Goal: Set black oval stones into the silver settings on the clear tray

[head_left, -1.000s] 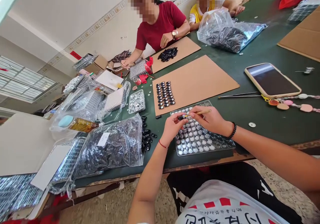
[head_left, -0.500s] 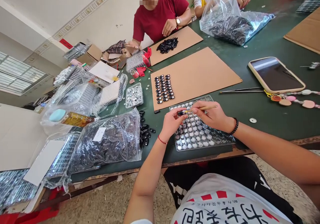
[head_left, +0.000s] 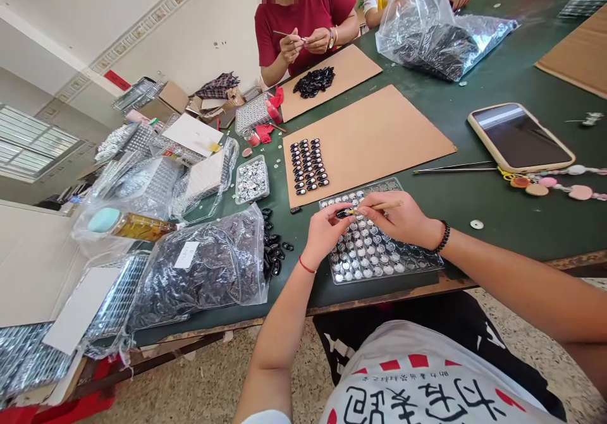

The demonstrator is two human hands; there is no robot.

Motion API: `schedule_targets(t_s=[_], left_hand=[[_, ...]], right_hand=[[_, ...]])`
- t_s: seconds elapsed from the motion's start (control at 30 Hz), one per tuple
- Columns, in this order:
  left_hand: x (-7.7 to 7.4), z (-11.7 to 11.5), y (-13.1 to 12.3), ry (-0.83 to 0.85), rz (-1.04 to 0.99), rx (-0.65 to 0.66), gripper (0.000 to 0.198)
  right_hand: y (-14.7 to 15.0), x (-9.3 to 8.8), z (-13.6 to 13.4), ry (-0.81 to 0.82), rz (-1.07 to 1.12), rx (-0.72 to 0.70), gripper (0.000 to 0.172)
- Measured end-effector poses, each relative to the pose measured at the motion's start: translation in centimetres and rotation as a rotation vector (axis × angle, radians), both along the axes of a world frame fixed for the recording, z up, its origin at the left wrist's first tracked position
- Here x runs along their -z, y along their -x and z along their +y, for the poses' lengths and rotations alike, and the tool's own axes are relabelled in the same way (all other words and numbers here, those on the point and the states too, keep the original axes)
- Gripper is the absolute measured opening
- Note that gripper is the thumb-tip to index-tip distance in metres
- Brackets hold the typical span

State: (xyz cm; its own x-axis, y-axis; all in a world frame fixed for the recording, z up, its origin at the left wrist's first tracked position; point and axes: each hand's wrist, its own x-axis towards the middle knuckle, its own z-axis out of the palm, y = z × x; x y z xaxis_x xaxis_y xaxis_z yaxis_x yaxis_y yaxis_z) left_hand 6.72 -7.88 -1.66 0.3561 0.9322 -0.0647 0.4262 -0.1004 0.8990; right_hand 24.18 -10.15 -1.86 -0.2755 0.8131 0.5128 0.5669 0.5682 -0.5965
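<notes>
My left hand pinches a small black piece above a clear blister tray filled with round silver discs. My right hand is closed around a thin wooden stick whose tip meets that black piece. Both hands hover over the tray's far half. Just beyond lies a brown cardboard sheet carrying neat rows of black pieces. Loose black pieces lie left of the tray, beside a plastic bag of black pieces.
A phone and a beaded chain lie right, with a thin rod nearby. A small tray of silver discs sits left. Across the green table, a person in red works over another cardboard; a large bag lies beyond.
My hands stay together over the tray, barely shifted. The person in red has lifted both hands from the cardboard and now holds a thin stick up.
</notes>
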Motion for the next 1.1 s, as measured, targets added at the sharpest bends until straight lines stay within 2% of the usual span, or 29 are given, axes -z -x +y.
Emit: schedule_targets(t_s=[0.23, 0.37, 0.43, 0.53, 0.6, 0.7, 0.77, 0.83, 1.0, 1.1], left_hand=[[0.1, -0.1, -0.2, 0.094, -0.086, -0.021, 0.028], [0.7, 0.0, -0.4, 0.032, -0.096, -0.064, 0.025], [0.9, 0.0, -0.6, 0.027, -0.128, -0.071, 0.024], [1.1, -0.1, -0.8, 0.031, -0.192, -0.074, 0.023], [1.1, -0.1, -0.9, 0.042, -0.210, -0.085, 0.025], [1.1, -0.1, -0.8, 0.138, -0.251, -0.056, 0.032], [0.9, -0.2, -0.8, 0.198, -0.305, -0.015, 0.043], [0.8, -0.4, -0.8, 0.256, -0.351, 0.007, 0.050], [0.4, -0.5, -0.7, 0.452, -0.408, -0.018, 0.049], [0.1, 0.1, 0.0, 0.537, -0.506, -0.051, 0.046]], right_hand=[[0.2, 0.0, -0.1, -0.019, -0.071, -0.026, 0.022], [0.6, 0.0, -0.2, -0.009, -0.058, -0.081, 0.024], [0.7, -0.1, 0.0, 0.127, 0.093, -0.059, 0.030], [0.4, -0.5, 0.7, 0.430, 0.490, -0.004, 0.043], [0.2, -0.6, 1.1, 0.538, 0.600, 0.041, 0.045], [0.2, -0.5, 1.3, 0.491, 0.419, 0.104, 0.030], [0.4, -0.3, 1.2, 0.458, 0.283, 0.066, 0.020], [0.7, 0.0, 1.1, 0.502, 0.210, 0.007, 0.021], [1.0, 0.3, 1.6, 0.659, 0.225, -0.143, 0.021], [1.1, 0.1, 3.0, 0.676, 0.222, -0.164, 0.018]])
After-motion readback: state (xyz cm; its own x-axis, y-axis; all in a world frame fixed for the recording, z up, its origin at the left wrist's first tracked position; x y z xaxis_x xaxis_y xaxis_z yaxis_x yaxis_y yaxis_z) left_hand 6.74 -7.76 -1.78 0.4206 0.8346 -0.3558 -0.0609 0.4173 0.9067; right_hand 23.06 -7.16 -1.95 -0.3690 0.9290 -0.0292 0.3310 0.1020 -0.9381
